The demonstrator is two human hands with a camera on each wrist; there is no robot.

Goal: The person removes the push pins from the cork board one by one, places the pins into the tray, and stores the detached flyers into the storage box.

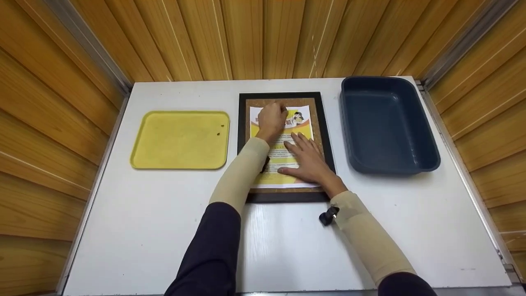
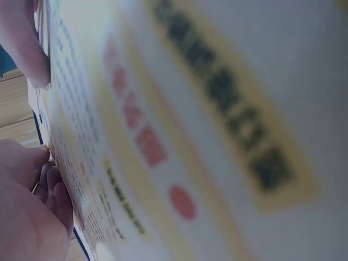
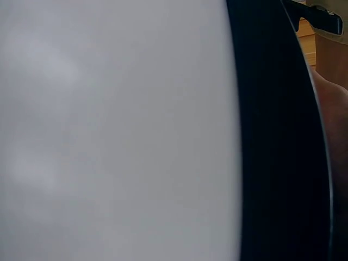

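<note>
A black-framed cork board [image 1: 243, 123] lies flat in the middle of the white table [image 1: 156, 230]. On it is a yellow and white flyer [image 1: 304, 123]. My left hand [image 1: 272, 119] is at the flyer's top edge, fingers curled down, apparently pinching a small dark pin [image 1: 284, 108]. My right hand [image 1: 309, 161] lies flat on the lower half of the flyer with fingers spread. The left wrist view shows the flyer's print [image 2: 206, 109] close and blurred, with my left hand's fingers [image 2: 32, 217] beside it. The right wrist view shows only blurred table [image 3: 109, 130] and the black frame [image 3: 277, 141].
A yellow tray [image 1: 172, 144] to the left of the board carries two small dark pins [image 1: 222, 126]. A deep dark blue bin [image 1: 386, 123] stands to the right. Wooden panel walls close in the table's back and sides.
</note>
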